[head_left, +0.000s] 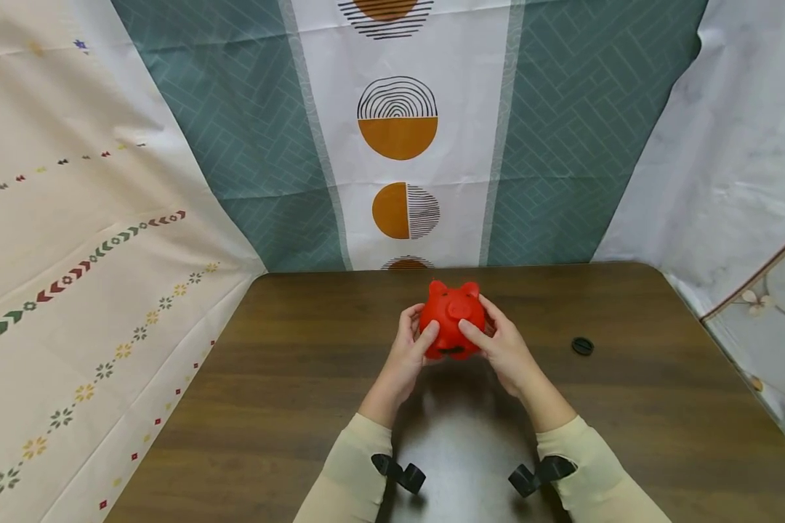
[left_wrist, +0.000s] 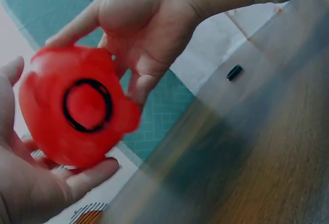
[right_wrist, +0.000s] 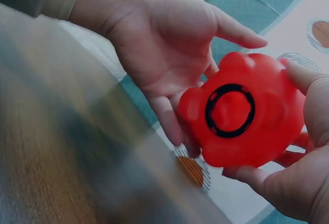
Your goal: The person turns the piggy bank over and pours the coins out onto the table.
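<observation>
A red piggy bank (head_left: 454,303) is held up between both hands above the table, its snout and ears toward the head camera. My left hand (head_left: 407,356) grips one side, thumb on the front. On the other side my right hand (head_left: 509,356) grips it the same way. In the left wrist view the underside of the piggy bank (left_wrist: 87,106) shows a black ring around a round opening, with stubby feet about it. The right wrist view shows this black ring (right_wrist: 230,111) too. To the right on the table lies a small round black plug (head_left: 582,346).
The brown wooden table (head_left: 301,378) stretches out below the hands. Patterned cloth (head_left: 248,131) hangs behind it, with a cream embroidered cloth (head_left: 72,290) at the left and a pale cloth (head_left: 733,160) at the right. Black camera mounts (head_left: 402,473) sit on both wrists.
</observation>
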The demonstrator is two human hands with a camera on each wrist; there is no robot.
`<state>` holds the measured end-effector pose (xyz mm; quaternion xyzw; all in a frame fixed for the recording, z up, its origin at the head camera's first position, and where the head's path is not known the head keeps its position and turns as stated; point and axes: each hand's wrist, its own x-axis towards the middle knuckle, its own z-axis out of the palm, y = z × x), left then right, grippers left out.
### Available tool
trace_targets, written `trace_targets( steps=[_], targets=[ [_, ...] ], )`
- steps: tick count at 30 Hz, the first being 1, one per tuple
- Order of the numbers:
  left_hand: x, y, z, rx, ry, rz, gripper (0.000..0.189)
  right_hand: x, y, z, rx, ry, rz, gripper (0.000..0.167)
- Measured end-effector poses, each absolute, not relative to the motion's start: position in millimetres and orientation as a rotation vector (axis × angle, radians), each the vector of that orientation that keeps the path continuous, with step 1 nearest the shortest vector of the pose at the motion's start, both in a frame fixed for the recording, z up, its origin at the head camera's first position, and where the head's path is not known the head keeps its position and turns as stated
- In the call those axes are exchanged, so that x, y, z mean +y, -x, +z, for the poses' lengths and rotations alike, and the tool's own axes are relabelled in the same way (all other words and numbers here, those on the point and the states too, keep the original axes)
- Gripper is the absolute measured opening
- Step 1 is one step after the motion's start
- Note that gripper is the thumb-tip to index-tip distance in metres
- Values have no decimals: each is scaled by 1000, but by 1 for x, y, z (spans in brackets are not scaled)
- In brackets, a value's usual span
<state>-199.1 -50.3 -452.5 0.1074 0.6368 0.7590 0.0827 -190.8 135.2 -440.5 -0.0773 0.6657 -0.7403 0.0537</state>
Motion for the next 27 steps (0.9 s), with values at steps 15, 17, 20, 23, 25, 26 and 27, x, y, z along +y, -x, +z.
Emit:
trace_targets(
  steps=[15,17,20,23,25,26,27],
  targets=[
    [-49,198,-452,2022,-239,2196,71,137,192,-443,2182,295,-2126,73],
    [-49,198,-452,2004,-255,2196,71,138,191,-442,2197,288,-2099,72],
    [-50,198,-452,2010,-274,2197,71,138,191,-441,2256,299,-2034,74],
    [-51,198,-452,2072,-308,2180,73,138,190,-440,2318,307,-1979,76],
    [-51,197,-451,2119,-330,2154,75,137,190,-440,2337,299,-1961,77],
    [-51,197,-450,2136,-339,2140,76,136,190,-440,2336,288,-1957,78],
    [-51,194,-446,2147,-343,2126,76,136,190,-440,2332,276,-1955,78]
  ],
)
